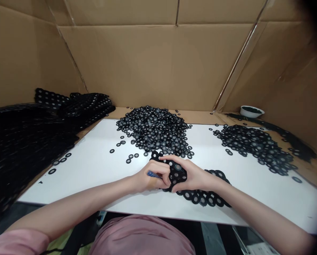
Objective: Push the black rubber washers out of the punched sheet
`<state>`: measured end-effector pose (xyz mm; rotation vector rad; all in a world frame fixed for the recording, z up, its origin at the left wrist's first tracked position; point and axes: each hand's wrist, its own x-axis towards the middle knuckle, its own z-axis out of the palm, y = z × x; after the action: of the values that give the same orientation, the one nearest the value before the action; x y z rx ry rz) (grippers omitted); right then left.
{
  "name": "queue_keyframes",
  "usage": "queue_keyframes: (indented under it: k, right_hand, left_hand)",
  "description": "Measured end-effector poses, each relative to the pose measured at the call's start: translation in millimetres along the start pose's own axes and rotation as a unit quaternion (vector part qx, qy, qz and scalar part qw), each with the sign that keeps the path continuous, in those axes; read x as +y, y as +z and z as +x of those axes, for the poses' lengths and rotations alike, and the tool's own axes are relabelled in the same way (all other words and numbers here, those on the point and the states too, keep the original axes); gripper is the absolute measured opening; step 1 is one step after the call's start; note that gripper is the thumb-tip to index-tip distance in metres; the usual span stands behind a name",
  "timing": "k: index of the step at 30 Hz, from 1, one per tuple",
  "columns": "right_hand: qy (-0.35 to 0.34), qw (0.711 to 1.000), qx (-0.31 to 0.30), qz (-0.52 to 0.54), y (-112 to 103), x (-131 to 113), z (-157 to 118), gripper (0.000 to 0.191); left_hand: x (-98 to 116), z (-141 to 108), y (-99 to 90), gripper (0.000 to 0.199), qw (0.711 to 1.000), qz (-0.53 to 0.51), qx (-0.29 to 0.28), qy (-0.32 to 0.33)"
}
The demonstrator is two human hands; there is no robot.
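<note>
Near the front of the white board, my left hand (154,175) is closed around a small blue tool (153,174) with pale marks on it; its working end is hidden by my fingers. My right hand (194,175) curves around a strip of linked black rings (176,175), gripping it between thumb and fingers. Both hands nearly meet over this strip. More of the linked rings (201,198) lies on the board beneath my right wrist. Just beyond my hands rises a large pile of loose black rings (155,129).
A second heap of loose rings (254,147) sits to the right. Behind it stands a white bowl (251,112) with dark contents, beside dark strands (288,136). Black linked material (28,131) is piled at the left. Cardboard walls (153,63) enclose the white board (94,159).
</note>
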<state>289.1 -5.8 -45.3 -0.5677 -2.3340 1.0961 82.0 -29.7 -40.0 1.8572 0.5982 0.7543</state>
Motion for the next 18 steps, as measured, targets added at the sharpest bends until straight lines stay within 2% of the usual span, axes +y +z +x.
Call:
queue_keyframes:
  k: [4, 9, 14, 18]
  right_hand:
    - [-0.001, 1.000, -0.005, 0.001, -0.3, -2.8, -0.3, 0.086]
    - [0.000, 1.000, -0.008, 0.002, -0.1, -3.7, -0.6, 0.084]
    - [0.006, 1.000, -0.007, 0.003, -0.9, -1.5, -0.4, 0.085]
    - [0.005, 1.000, -0.011, 0.002, -6.3, -5.0, -1.3, 0.087]
  left_hand:
    - [-3.1, -0.6, 2.2, 0.020, 1.000, -0.013, -0.004, -0.012]
    - [-6.6, -0.2, 6.3, 0.019, 1.000, -0.008, -0.025, 0.010]
    - [-8.5, -0.4, 6.5, 0.017, 1.000, -0.027, 0.004, -0.002]
    - [-3.8, -0.6, 7.3, 0.017, 0.992, -0.110, 0.031, -0.052]
